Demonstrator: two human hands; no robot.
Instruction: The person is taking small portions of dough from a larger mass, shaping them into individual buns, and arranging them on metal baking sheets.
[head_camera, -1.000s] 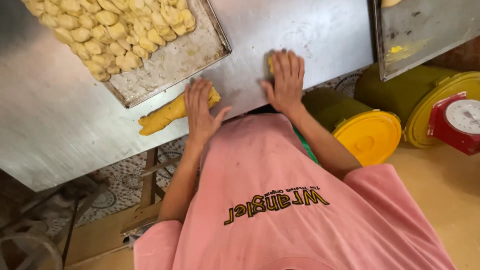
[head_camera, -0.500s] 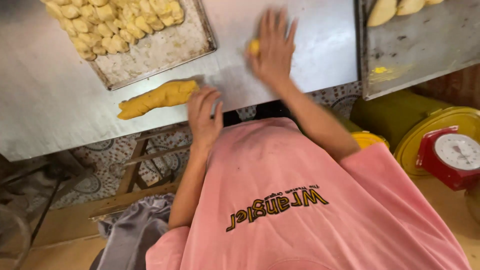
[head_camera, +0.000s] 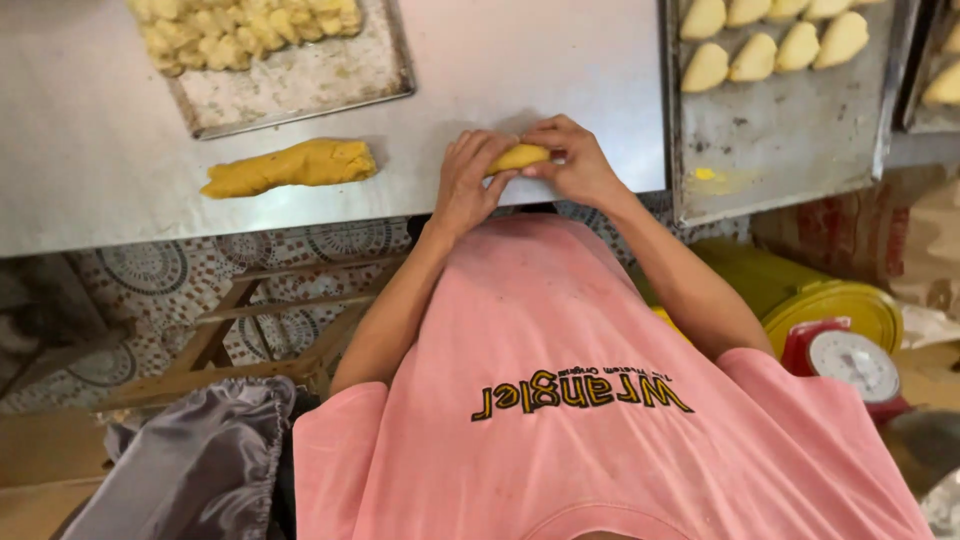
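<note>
My left hand and my right hand meet at the near edge of the steel table. Together they pinch a small yellow dough piece between the fingertips. A longer yellow dough log lies on the table to the left of my left hand, untouched. Behind the log sits a metal tray holding several small pale dough lumps. To the right, another metal tray carries several shaped dough pieces.
Below the table's right end stand yellow lidded buckets and a red kitchen scale. A wooden stool frame stands on the patterned floor under the table. Grey shiny fabric lies at the lower left.
My left hand left the dough log and my right hand lifted from pressing on the table. Both hands came together on the small dough piece.
</note>
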